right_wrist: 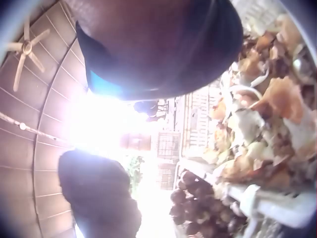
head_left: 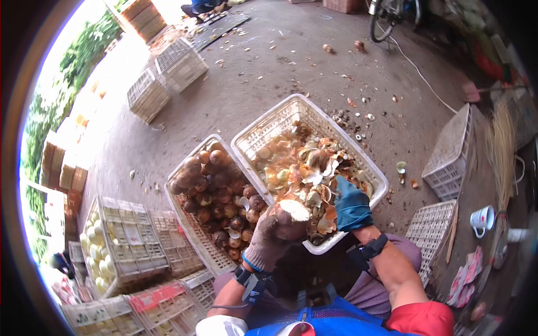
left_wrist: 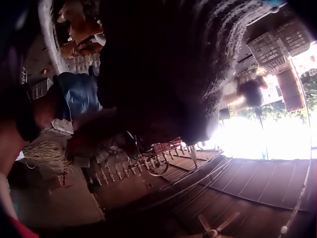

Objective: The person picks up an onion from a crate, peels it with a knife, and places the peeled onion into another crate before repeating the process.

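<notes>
In the head view my left hand (head_left: 263, 241), in a grey-brown knitted glove, grips a large brown bulb (head_left: 290, 228) whose top is pared to white. It holds the bulb above the near end of a pair of crates. To its right, my blue-gloved right hand (head_left: 352, 206) hovers over the white crate (head_left: 381, 193) of brown and white peelings (head_left: 319, 173). What, if anything, its fingers hold I cannot tell. Whole brown bulbs (head_left: 216, 193) fill the crate (head_left: 188, 238) at left. The left wrist view is mostly dark, with the blue glove (left_wrist: 79, 94) at its left.
Stacked crates (head_left: 131, 235) at lower left hold pale peeled bulbs (head_left: 96, 252). Another crate (head_left: 448, 151) stands at right, near a straw broom (head_left: 501, 151) and a white mug (head_left: 482, 219). Two crates (head_left: 179, 64) sit farther off on the floor, with scraps scattered about. A bicycle wheel (head_left: 382, 22) is at the back.
</notes>
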A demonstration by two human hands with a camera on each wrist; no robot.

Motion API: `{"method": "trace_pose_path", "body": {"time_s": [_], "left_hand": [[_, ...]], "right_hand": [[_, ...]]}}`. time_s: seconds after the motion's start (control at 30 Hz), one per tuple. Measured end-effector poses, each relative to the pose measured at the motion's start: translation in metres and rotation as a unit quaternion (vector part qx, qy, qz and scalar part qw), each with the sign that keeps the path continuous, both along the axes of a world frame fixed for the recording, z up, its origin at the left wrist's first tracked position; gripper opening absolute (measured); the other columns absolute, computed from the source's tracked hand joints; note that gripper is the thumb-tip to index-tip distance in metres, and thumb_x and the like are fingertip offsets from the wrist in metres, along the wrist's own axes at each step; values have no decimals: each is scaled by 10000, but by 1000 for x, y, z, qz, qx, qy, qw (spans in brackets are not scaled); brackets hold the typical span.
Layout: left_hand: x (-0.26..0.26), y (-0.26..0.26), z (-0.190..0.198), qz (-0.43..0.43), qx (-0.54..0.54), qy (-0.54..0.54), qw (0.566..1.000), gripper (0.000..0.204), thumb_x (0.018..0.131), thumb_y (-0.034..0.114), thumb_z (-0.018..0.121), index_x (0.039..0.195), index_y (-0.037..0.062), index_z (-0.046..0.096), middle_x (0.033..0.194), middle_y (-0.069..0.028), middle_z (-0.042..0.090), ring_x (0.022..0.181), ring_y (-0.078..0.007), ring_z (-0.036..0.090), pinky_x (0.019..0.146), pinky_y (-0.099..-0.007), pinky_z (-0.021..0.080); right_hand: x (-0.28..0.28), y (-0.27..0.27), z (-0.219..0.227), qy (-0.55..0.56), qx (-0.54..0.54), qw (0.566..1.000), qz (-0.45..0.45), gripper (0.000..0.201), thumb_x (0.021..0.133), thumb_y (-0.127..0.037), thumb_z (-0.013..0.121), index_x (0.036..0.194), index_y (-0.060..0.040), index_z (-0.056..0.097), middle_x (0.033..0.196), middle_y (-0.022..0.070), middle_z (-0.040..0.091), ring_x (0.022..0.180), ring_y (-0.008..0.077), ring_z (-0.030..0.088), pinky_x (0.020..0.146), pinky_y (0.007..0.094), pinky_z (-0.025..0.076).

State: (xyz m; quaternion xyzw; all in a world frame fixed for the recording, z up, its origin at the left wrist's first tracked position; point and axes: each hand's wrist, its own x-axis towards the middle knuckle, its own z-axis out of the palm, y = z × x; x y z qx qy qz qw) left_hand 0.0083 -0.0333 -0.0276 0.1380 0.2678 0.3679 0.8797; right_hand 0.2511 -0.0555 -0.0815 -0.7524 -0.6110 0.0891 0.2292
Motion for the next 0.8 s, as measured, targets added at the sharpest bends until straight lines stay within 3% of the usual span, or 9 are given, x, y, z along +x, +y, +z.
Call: {"method": "trace_pose_path", "body": {"time_s": [0.1, 0.13, 0.23, 0.27, 0.4, 0.5, 0.6, 0.67, 0.8], "left_hand": [[-9, 14, -17, -22, 40, -2, 999, 535, 923, 273, 728, 1363, 34, 542, 1243, -90, 634, 1162, -225, 638, 1004, -418, 556], [-12, 17, -13, -40, 82, 59, 994, 544, 908, 245, 743, 1366, 32, 540, 1232, -84, 632, 1153, -212, 634, 1001, -404, 551], [-10, 21, 33, -75, 241, 333, 909, 612, 840, 154, 808, 1373, 24, 536, 1197, -67, 628, 1124, -175, 618, 999, -367, 529], [-15, 25, 27, -84, 277, 365, 885, 743, 738, 117, 878, 1386, 20, 529, 1222, -77, 638, 1158, -175, 611, 1042, -346, 499], [-18, 30, 42, -119, 428, 410, 796, 896, 658, 158, 958, 1427, 44, 511, 1309, -109, 640, 1236, -212, 596, 1081, -354, 481], [-18, 27, 41, -71, 378, 445, 809, 947, 599, 149, 980, 1409, 30, 504, 1290, -88, 643, 1214, -198, 592, 1094, -369, 465], [-22, 27, 26, 0, 286, 362, 887, 689, 738, 90, 893, 1340, 1, 568, 1300, -130, 657, 1141, -205, 654, 993, -360, 541], [-22, 26, 24, 22, 243, 319, 916, 524, 869, 36, 772, 1356, -32, 592, 1314, -129, 654, 1096, -181, 674, 932, -328, 572], [-12, 21, 19, 61, 103, 139, 983, 750, 894, 49, 743, 1563, -4, 409, 1380, -136, 608, 1135, -197, 660, 964, -313, 566]], "right_hand": [[-12, 8, -14, 292, -35, 956, -10, 324, 988, -262, 671, 1214, -30, 678, 919, 177, 741, 760, 310, 734, 615, 434, 555], [-24, 6, 30, 463, -106, 880, -19, 312, 1025, -301, 648, 1157, -29, 728, 944, 115, 769, 798, 181, 733, 628, 314, 545], [-28, 7, 66, 593, -149, 790, 48, 368, 1056, -358, 623, 1201, -35, 721, 912, 25, 752, 780, 85, 677, 630, 238, 507], [-32, 8, 64, 614, -123, 778, 58, 420, 1059, -431, 616, 1223, -60, 726, 836, -25, 707, 659, 57, 593, 601, 227, 471], [-35, 5, 93, 586, -187, 786, 58, 391, 1031, -414, 671, 1244, -90, 724, 763, -78, 619, 597, 23, 480, 561, 220, 409], [-35, 1, 93, 602, -172, 778, 56, 370, 1004, -384, 720, 1249, -106, 717, 732, -88, 578, 589, 16, 453, 546, 217, 375], [-37, 3, 89, 633, -146, 759, 38, 348, 974, -343, 768, 1221, -109, 703, 705, -82, 568, 594, 16, 479, 542, 208, 375], [-44, 0, 72, 608, -107, 786, 36, 338, 966, -297, 781, 1230, -101, 700, 702, -82, 566, 596, 14, 488, 540, 210, 379], [-52, 0, 66, 566, -60, 818, 86, 343, 954, -178, 792, 1264, -74, 689, 867, -30, 684, 733, 44, 584, 649, 236, 479]]}}
